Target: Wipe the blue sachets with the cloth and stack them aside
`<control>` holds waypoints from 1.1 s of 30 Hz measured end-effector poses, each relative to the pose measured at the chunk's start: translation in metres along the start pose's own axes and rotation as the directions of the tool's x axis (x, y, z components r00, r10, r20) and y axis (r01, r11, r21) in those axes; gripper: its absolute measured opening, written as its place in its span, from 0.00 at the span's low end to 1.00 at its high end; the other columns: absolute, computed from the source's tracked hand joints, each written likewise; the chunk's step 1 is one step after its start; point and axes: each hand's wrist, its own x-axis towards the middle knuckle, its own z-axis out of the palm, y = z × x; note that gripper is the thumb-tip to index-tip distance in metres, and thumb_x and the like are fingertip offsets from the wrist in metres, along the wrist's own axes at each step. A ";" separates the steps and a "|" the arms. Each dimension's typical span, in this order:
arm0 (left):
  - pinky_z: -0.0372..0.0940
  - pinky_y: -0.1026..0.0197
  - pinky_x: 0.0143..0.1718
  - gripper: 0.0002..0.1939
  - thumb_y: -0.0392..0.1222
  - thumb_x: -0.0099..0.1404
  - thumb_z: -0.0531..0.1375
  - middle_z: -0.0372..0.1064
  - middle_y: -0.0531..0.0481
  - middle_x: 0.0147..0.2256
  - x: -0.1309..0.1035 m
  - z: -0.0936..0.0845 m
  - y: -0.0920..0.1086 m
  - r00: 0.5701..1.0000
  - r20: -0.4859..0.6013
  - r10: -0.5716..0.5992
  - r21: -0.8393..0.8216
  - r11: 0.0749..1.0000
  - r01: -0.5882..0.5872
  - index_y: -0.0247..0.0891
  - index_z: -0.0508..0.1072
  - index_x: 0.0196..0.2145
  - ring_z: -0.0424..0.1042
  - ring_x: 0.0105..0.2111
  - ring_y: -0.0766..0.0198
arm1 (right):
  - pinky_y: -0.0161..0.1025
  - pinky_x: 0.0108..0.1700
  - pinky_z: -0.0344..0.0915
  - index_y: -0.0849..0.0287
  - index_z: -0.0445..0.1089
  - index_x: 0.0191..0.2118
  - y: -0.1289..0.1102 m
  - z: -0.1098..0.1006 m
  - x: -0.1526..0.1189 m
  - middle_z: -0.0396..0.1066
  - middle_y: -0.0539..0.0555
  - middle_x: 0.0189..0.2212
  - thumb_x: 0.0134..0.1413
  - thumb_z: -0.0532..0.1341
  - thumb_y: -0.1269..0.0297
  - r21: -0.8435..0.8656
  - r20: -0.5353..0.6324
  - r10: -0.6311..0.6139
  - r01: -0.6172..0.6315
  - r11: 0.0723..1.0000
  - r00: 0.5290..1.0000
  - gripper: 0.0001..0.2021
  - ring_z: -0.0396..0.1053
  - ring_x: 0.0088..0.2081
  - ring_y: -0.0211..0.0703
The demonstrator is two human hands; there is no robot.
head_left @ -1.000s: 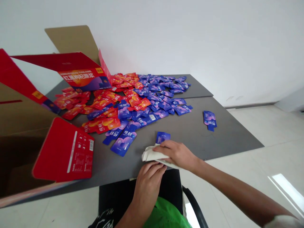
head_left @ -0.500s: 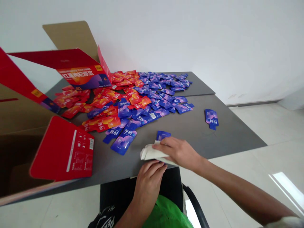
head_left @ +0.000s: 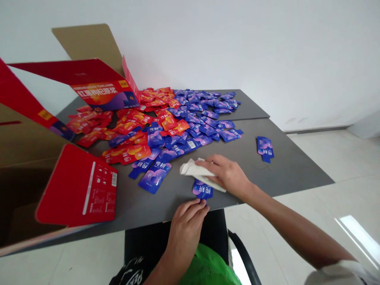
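Note:
A blue-purple sachet (head_left: 202,189) lies flat near the table's front edge, its narrow neck toward me. My left hand (head_left: 187,221) holds that neck down with fingertips pressed together; the thumb is hidden. Closed around a folded white cloth (head_left: 192,169), my right hand (head_left: 227,172) rests over the sachet's far end. The cloth covers the upper part of the sachet. Left of the hands lies another blue sachet (head_left: 155,176), and a single one (head_left: 265,149) lies apart on the right.
Heaped across the back of the grey table (head_left: 285,170) are red sachets (head_left: 130,122) and blue sachets (head_left: 204,107). An open red carton (head_left: 103,97) stands behind at left. A larger open box (head_left: 80,190) with red flaps fills the near left. A chair armrest (head_left: 245,257) sits below the edge.
My right hand has moved the cloth away from me over the sachet, uncovering the sachet's lower part. My left hand stays in place.

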 end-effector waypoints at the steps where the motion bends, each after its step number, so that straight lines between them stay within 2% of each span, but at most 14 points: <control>1: 0.76 0.50 0.50 0.11 0.33 0.73 0.60 0.81 0.50 0.47 0.000 0.000 0.000 1.000 0.004 0.004 0.005 1.000 -0.004 0.39 0.80 0.49 0.77 0.47 0.56 | 0.37 0.46 0.72 0.51 0.68 0.66 -0.012 0.003 -0.009 0.75 0.58 0.49 0.72 0.58 0.58 0.029 0.033 -0.053 0.052 0.998 0.998 0.20 0.74 0.48 0.46; 3: 0.76 0.49 0.49 0.11 0.34 0.74 0.59 0.81 0.50 0.46 0.000 -0.001 -0.001 1.000 0.019 0.003 0.017 1.000 -0.004 0.39 0.80 0.49 0.78 0.46 0.55 | 0.36 0.45 0.72 0.51 0.69 0.64 -0.027 0.012 -0.023 0.75 0.57 0.48 0.73 0.58 0.57 0.086 0.086 -0.115 0.108 0.990 0.990 0.19 0.74 0.47 0.45; 5: 0.76 0.50 0.49 0.11 0.34 0.74 0.59 0.81 0.50 0.47 0.001 -0.002 -0.001 0.999 0.033 0.001 0.016 1.000 -0.001 0.39 0.80 0.49 0.78 0.46 0.56 | 0.36 0.46 0.72 0.51 0.70 0.63 -0.024 0.022 -0.024 0.75 0.57 0.48 0.73 0.58 0.55 0.125 0.093 -0.099 0.087 0.988 0.991 0.19 0.74 0.47 0.44; 9: 0.76 0.51 0.51 0.11 0.34 0.74 0.59 0.81 0.50 0.49 0.001 -0.001 0.000 1.000 0.022 -0.005 -0.002 1.000 0.005 0.40 0.80 0.49 0.77 0.48 0.56 | 0.36 0.45 0.72 0.50 0.70 0.64 0.021 0.029 0.005 0.74 0.57 0.49 0.71 0.60 0.56 0.050 0.061 0.047 -0.051 0.997 0.997 0.19 0.75 0.47 0.46; 11: 0.76 0.50 0.50 0.11 0.34 0.74 0.59 0.81 0.51 0.48 0.001 -0.001 0.000 1.000 0.010 -0.011 -0.006 1.000 0.011 0.40 0.80 0.49 0.77 0.48 0.56 | 0.37 0.42 0.72 0.51 0.72 0.63 0.043 0.024 0.022 0.75 0.57 0.48 0.70 0.62 0.58 -0.035 0.059 0.111 -0.109 0.993 0.992 0.19 0.75 0.46 0.48; 13: 0.76 0.50 0.50 0.11 0.34 0.74 0.60 0.81 0.51 0.48 0.001 -0.001 0.000 1.000 0.001 -0.017 -0.009 1.000 0.017 0.41 0.80 0.49 0.78 0.48 0.56 | 0.38 0.43 0.72 0.53 0.72 0.62 0.053 0.015 0.031 0.75 0.58 0.48 0.69 0.63 0.60 -0.082 0.028 0.136 -0.134 0.988 0.990 0.19 0.75 0.47 0.49; 15: 0.76 0.51 0.50 0.11 0.33 0.74 0.60 0.81 0.51 0.48 0.002 -0.001 0.001 1.000 -0.005 -0.018 -0.013 1.000 0.018 0.41 0.80 0.49 0.78 0.48 0.57 | 0.39 0.46 0.72 0.54 0.71 0.63 0.047 0.005 0.027 0.75 0.59 0.50 0.70 0.61 0.61 -0.072 -0.039 0.118 -0.121 0.990 0.992 0.19 0.74 0.49 0.49; 17: 0.76 0.51 0.50 0.11 0.33 0.74 0.59 0.81 0.50 0.48 0.002 -0.002 0.002 1.000 -0.007 -0.010 -0.013 1.000 0.010 0.41 0.80 0.49 0.78 0.48 0.57 | 0.38 0.47 0.72 0.53 0.69 0.65 0.026 -0.004 0.012 0.74 0.59 0.50 0.72 0.59 0.60 -0.033 -0.083 0.074 -0.077 0.996 0.994 0.20 0.74 0.50 0.48; 21: 0.76 0.50 0.49 0.12 0.34 0.75 0.57 0.81 0.49 0.45 0.003 -0.005 0.002 1.000 0.010 -0.001 0.026 1.000 0.001 0.41 0.80 0.48 0.79 0.45 0.57 | 0.37 0.46 0.71 0.53 0.68 0.65 -0.024 -0.002 -0.026 0.75 0.58 0.48 0.74 0.56 0.58 0.070 0.018 -0.106 0.104 0.992 0.994 0.19 0.74 0.48 0.45; 24: 0.76 0.50 0.48 0.12 0.34 0.76 0.57 0.82 0.49 0.43 0.003 -0.005 0.002 1.000 0.022 -0.008 0.044 0.999 0.007 0.41 0.81 0.47 0.79 0.43 0.56 | 0.37 0.47 0.72 0.54 0.70 0.63 -0.033 0.011 -0.037 0.76 0.58 0.47 0.74 0.56 0.57 0.137 0.082 -0.120 0.108 0.985 0.989 0.19 0.74 0.47 0.45; 26: 0.76 0.51 0.49 0.12 0.34 0.75 0.57 0.81 0.49 0.45 0.003 -0.005 0.002 1.000 0.030 -0.009 0.028 1.000 0.008 0.41 0.80 0.48 0.79 0.46 0.56 | 0.36 0.47 0.72 0.53 0.70 0.63 -0.021 0.020 -0.031 0.75 0.57 0.48 0.72 0.58 0.56 0.148 0.088 -0.057 0.043 0.988 0.995 0.19 0.75 0.47 0.44; 29: 0.76 0.51 0.51 0.12 0.33 0.74 0.59 0.81 0.49 0.48 0.002 -0.003 0.001 0.999 0.031 -0.012 0.004 1.000 0.012 0.41 0.80 0.49 0.78 0.49 0.57 | 0.35 0.46 0.71 0.50 0.70 0.64 0.011 0.027 -0.010 0.74 0.56 0.49 0.71 0.59 0.56 0.099 0.067 0.031 -0.037 0.994 0.997 0.19 0.75 0.47 0.44; 33: 0.76 0.50 0.51 0.12 0.33 0.74 0.58 0.80 0.49 0.49 0.002 -0.005 0.000 0.999 0.039 -0.011 0.013 1.000 0.011 0.41 0.80 0.50 0.78 0.49 0.57 | 0.35 0.42 0.71 0.51 0.73 0.62 0.048 0.023 0.014 0.75 0.56 0.46 0.70 0.61 0.57 -0.032 0.016 0.138 -0.138 0.990 0.990 0.18 0.75 0.45 0.46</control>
